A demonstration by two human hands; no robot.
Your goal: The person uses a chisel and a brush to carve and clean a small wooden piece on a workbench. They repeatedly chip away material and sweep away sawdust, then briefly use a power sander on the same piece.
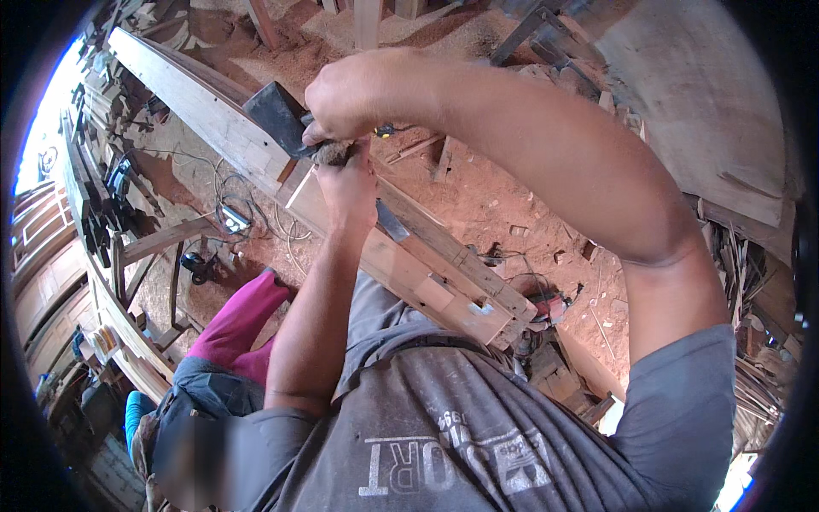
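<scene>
My left hand (348,186) is closed around a chisel handle, and the flat metal blade (391,221) points down onto a long wooden frame piece (426,273). Just above it, my right hand (358,94) grips a tool with a dark grey wedge-shaped metal head (275,115), which sticks out to the left over the wood. The two hands almost touch. The frame piece runs from the upper left to the lower right and has cut notches near its lower end (478,307).
Another person in a magenta sleeve (239,320) and dark clothes crouches at the lower left. Cables (235,200) lie on the sawdust-covered red floor. Wooden planks and frames stack along the left (102,196), with scrap wood at the right (751,282).
</scene>
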